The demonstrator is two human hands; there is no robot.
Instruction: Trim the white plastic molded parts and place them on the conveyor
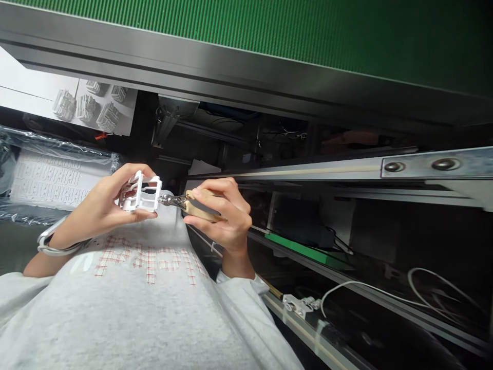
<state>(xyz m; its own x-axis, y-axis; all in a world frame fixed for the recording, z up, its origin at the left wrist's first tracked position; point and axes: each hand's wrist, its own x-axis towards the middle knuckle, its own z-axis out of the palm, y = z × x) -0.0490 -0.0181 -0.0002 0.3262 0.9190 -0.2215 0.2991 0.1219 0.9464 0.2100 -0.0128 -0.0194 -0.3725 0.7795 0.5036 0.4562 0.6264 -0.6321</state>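
In my left hand [111, 200] is a white plastic frame [139, 194] with open rectangular sides, gripped between the thumb and the fingers. A pair of nippers [194, 205] with beige handles lies in my right hand [227, 210], the fingers wrapped round the handles. The metal jaws of the nippers point left and meet the right edge of the frame; whether they touch it I cannot tell. Both hands are in front of the grey shirt, close to each other.
A green ribbed conveyor belt [246, 31] with a metal side rail runs across the top. Stacks of white parts [87, 107] stand on a white surface at upper left. Below, a plastic-lined box [50, 180] holds rows of white parts. Metal rails [308, 171] and a white cable [370, 286] are at right.
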